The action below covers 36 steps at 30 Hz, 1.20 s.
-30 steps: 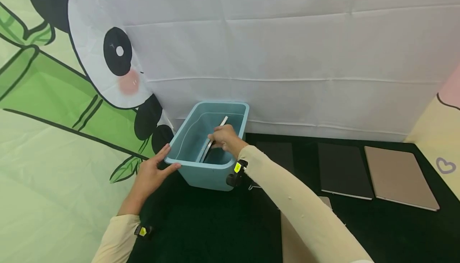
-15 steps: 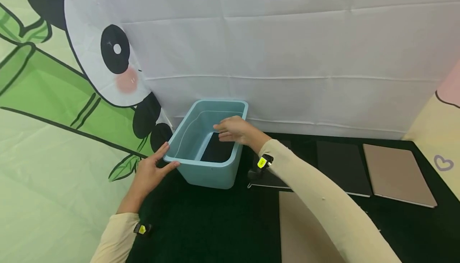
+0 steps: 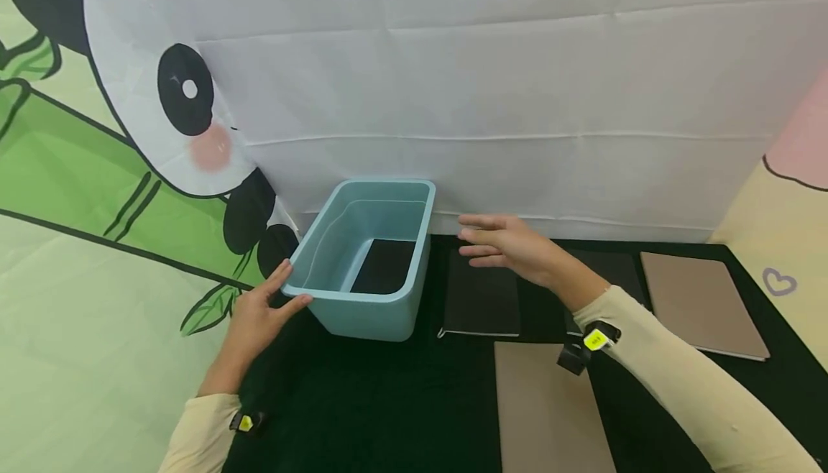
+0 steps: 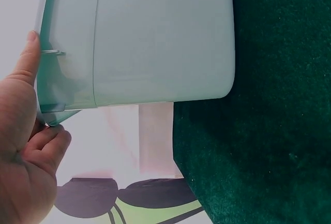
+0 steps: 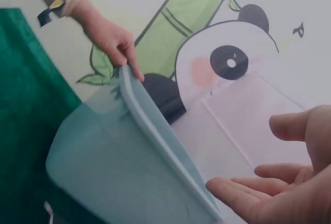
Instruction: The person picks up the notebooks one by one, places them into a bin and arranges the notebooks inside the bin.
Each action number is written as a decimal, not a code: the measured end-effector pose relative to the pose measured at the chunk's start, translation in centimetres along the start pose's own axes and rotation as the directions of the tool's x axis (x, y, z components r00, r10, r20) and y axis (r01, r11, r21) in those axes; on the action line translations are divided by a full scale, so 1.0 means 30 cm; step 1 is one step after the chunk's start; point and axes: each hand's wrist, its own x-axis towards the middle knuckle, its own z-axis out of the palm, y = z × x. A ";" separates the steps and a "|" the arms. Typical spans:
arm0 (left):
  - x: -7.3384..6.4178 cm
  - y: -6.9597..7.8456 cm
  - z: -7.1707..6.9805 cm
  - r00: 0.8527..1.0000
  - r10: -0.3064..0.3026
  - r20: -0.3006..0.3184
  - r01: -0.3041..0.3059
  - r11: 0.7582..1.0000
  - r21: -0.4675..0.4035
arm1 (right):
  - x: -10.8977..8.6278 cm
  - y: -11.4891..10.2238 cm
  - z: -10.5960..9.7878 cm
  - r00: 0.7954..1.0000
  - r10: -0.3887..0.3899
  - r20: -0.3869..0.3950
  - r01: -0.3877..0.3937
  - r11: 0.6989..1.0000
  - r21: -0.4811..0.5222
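A light blue plastic bin (image 3: 369, 318) stands on the dark green cloth, with a black notebook (image 3: 384, 267) lying flat inside it. My left hand (image 3: 255, 318) holds the bin's near left corner at the rim; the left wrist view shows the thumb (image 4: 30, 53) along one side and the other fingers bent at the corner. My right hand (image 3: 511, 246) is in the air to the right of the bin, fingers spread and holding nothing. Below and around it lie a black notebook (image 3: 481, 300) and, partly covered by the arm, a second black notebook (image 3: 611, 268).
A brown notebook (image 3: 705, 304) lies at the right, and another brown notebook (image 3: 546, 408) lies nearer to me, both on the green cloth (image 3: 375, 401). A white cloth backdrop (image 3: 504, 85) with a panda print rises behind the bin.
My right hand has let go of the black notebook, which now lies flat in the bin, and has moved out to the right. The left hand stays at the bin's corner.
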 end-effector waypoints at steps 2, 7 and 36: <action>-0.002 0.001 0.003 1.000 0.012 -0.011 -0.012 1.000 0.002 | -0.054 0.029 -0.028 1.000 -0.004 -0.013 0.004 0.999 -0.037; -0.005 0.000 0.008 0.999 0.023 -0.028 -0.023 1.000 0.005 | -0.183 0.110 -0.059 0.998 -0.021 -0.067 0.014 0.995 -0.096; 0.003 0.005 0.006 0.999 -0.043 0.025 0.043 0.999 -0.016 | -0.609 0.550 -0.004 0.880 0.131 -0.457 -0.347 0.833 -0.430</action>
